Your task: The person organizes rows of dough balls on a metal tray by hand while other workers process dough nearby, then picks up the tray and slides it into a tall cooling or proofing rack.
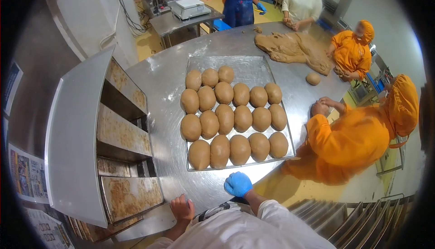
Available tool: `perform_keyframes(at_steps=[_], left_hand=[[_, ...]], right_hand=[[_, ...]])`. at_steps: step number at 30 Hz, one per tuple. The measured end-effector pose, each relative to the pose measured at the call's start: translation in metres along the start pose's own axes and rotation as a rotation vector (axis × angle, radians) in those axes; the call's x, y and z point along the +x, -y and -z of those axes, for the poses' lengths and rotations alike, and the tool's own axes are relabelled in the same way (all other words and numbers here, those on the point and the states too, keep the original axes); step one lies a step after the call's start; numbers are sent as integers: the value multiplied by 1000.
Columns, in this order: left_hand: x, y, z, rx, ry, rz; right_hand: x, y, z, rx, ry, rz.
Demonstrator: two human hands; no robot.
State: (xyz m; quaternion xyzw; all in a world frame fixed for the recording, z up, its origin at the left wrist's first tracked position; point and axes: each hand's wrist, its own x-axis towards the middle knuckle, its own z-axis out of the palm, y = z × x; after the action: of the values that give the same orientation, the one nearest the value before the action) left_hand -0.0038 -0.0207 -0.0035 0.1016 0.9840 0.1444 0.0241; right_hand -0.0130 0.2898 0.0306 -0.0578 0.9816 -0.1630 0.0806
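A shallow metal tray (272,159) lies on the steel table, holding rows of smooth brown dough balls (240,150). The back row is short, with bare tray to its right. My right hand (238,184), in a blue glove, rests closed by the tray's near edge; its palm side is hidden, so I cannot tell whether anything is inside. Bare and lower left, my left hand (182,207) is at the table's near edge with its fingers apart and nothing in them. Neither hand touches the dough.
Stained metal pans (129,197) stand in a grey rack (77,145) on the left. A large dough mass (294,49) and a single ball (313,78) lie farther back. Co-workers in orange (353,145) and white (302,4) stand around the table (158,95). Metal slats (344,222) are at lower right.
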Motion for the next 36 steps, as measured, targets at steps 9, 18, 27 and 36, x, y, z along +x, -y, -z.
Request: perform_keyframes(at_steps=[9,18,27,36], left_hand=[[1,0,-4,-3,-18,-4],[-2,0,-12,-60,-61,21],[-2,-3,-5,-23,-56,14],[-3,0,-10,-4,-111,-55]], right_hand=[[0,0,6,23,5,-16],[-1,1,10,38,-3,-2],[0,0,11,25,39,-1],[-5,-4,2,56,-95,17]])
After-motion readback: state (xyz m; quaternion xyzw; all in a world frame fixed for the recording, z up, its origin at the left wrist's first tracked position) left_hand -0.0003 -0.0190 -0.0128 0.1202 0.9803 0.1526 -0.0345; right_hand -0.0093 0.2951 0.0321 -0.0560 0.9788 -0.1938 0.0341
